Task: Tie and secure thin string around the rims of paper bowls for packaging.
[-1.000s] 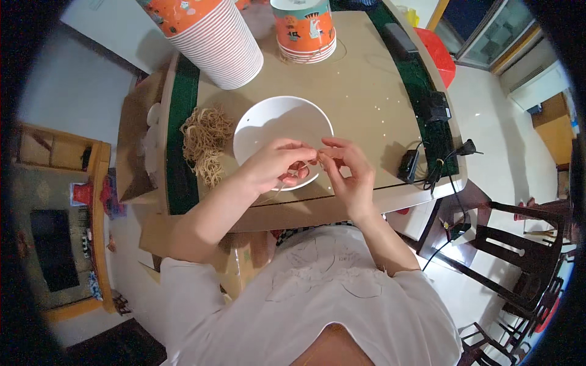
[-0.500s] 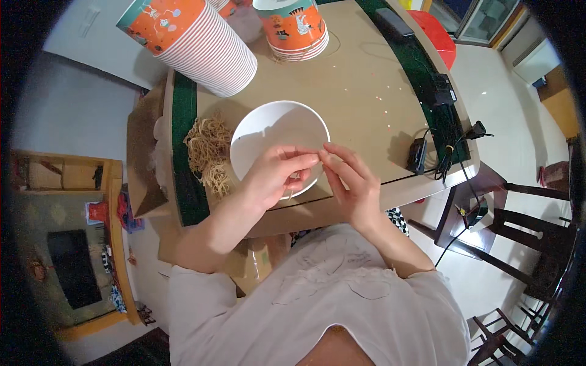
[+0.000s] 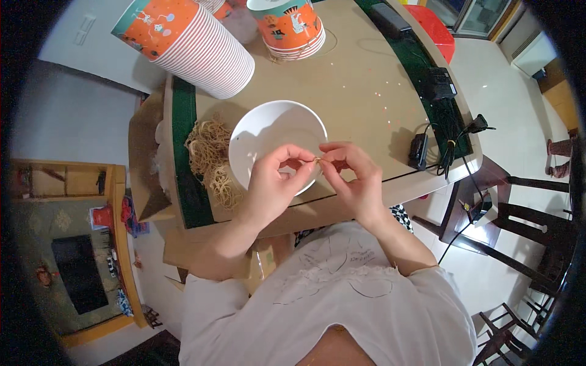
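Over the near side of a white bowl [image 3: 268, 122], both my hands meet fingertip to fingertip. My left hand [image 3: 278, 183] pinches one end of a small tan strand [image 3: 317, 160], and my right hand [image 3: 354, 180] pinches it from the other side. The strand is tiny and mostly covered by the fingers; it looks like the tangled tan strings [image 3: 207, 149] heaped beside the bowl on its left. A few specks lie inside the bowl, and my hands hide its near right part.
A tall stack of orange-and-striped paper cups [image 3: 201, 52] leans at the far left, with a shorter stack [image 3: 290, 33] beside it. Black adapters and coiled cables [image 3: 448, 146] lie along the right edge. A cardboard box [image 3: 146, 165] stands left of the table. Small specks dot the tabletop.
My fingers have shifted from nearly flat, touching tips to bent pinches, and the tan strand now shows between them. The view has shifted slightly; the bowl and string heap stay in place.
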Demonstrator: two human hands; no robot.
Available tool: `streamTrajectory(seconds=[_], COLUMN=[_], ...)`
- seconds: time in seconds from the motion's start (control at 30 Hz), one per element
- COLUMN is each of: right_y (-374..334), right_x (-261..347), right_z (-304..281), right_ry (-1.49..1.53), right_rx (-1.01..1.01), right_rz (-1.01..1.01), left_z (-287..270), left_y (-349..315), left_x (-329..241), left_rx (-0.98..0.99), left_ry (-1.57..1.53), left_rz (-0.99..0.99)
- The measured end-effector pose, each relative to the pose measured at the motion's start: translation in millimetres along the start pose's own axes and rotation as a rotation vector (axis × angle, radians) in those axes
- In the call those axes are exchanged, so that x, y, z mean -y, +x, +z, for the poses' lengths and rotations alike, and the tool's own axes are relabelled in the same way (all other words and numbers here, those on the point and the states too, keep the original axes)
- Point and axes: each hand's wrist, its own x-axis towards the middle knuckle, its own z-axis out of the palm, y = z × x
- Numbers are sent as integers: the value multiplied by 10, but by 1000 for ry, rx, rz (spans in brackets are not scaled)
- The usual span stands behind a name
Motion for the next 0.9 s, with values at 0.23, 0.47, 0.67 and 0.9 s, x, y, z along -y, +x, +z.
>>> streamTrajectory(seconds=[0.23,0.47,0.67,0.9], right_y=[9,-14,-14,-3], right_x=[-1,-2,-27,21], right_z=[22,32,30,21], right_ry=[-45,-131,-132,-171], right_rx=[0,3,8,27], right_rz=[-54,-76,-106,-145], left_z=[58,90,65,96], left_y=[-48,-64,-69,-52], left_x=[26,42,85,118], left_rx=[-68,-78,-58,-113], left_ry=[144,-68,-53,50], left_rz=[182,194,109,197])
